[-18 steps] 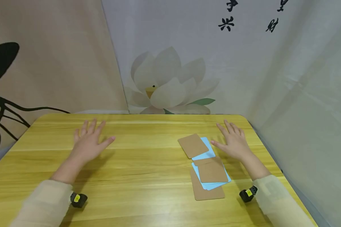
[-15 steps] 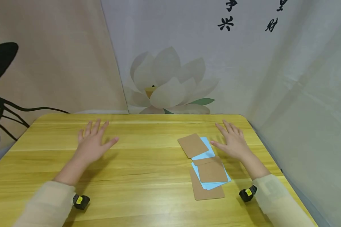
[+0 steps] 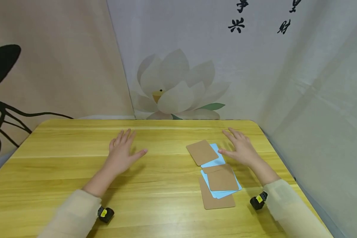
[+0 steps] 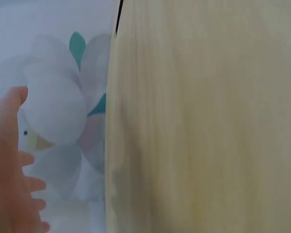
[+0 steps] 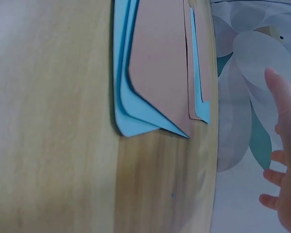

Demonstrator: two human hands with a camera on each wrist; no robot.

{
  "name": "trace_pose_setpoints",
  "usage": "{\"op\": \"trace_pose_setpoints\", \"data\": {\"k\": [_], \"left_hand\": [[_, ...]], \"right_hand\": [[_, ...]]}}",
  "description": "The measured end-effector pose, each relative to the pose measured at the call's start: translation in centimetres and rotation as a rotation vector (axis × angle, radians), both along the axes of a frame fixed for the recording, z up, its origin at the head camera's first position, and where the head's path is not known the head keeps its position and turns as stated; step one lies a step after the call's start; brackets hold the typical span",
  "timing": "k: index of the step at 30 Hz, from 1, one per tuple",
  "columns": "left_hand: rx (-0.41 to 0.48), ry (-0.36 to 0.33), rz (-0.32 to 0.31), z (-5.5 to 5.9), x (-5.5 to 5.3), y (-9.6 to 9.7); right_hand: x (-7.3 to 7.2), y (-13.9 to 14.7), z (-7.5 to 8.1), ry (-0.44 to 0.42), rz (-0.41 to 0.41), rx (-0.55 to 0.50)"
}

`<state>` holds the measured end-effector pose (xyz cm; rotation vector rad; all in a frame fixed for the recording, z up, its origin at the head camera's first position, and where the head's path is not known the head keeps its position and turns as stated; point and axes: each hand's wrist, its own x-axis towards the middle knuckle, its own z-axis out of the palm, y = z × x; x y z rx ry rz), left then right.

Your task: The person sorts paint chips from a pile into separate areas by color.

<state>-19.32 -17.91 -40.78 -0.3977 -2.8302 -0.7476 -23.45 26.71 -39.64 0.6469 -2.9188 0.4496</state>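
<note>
Several flat square cards, brown (image 3: 222,178) and light blue (image 3: 215,161), lie overlapping on the right half of the wooden table (image 3: 160,205). My right hand (image 3: 241,150) hovers just right of the upper cards, fingers spread, holding nothing; its thumb tip overlaps the blue card's edge from above in the head view. Left of the cards, my left hand (image 3: 121,155) is held over the bare wood with fingers extended and thumb out. In the right wrist view the brown card (image 5: 160,58) rests on blue cards (image 5: 136,127).
A pale curtain (image 3: 178,39) with a printed lotus hangs behind the table's far edge, and another curtain (image 3: 324,99) runs along the right side. Each wrist carries a small black camera, the left one (image 3: 105,214) and the right one (image 3: 258,201).
My left hand has moved right, toward the middle of the table. My right hand has shifted slightly left, toward the cards. The cards have not moved.
</note>
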Motion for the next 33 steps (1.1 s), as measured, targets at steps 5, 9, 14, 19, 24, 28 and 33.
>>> {"op": "trace_pose_setpoints", "data": {"k": [5, 9, 14, 19, 24, 28, 33], "left_hand": [[0.035, -0.006, -0.033, -0.6, -0.1, 2.2], [0.089, -0.017, -0.047, -0.9, -0.3, 3.9], [0.139, -0.032, -0.065, -1.2, -0.6, 6.2], [0.163, -0.056, -0.087, -1.5, -0.8, 8.5], [0.184, -0.088, -0.097, -1.9, -1.1, 10.5], [0.193, -0.104, -0.106, -2.2, -1.3, 12.0], [0.208, -0.122, -0.119, -2.9, -1.6, 13.4]], "right_hand": [[-0.2, 0.0, -0.3, -0.054, 0.043, -0.055], [-0.3, 0.0, -0.6, -0.097, 0.07, -0.109], [-0.9, 0.0, -1.3, -0.139, 0.109, -0.157], [-1.3, 0.0, -1.8, -0.163, 0.133, -0.185], [-1.4, -0.2, -2.2, -0.181, 0.157, -0.194], [-1.6, -0.4, -2.5, -0.184, 0.172, -0.182], [-2.0, -0.7, -3.0, -0.185, 0.193, -0.164]]}}
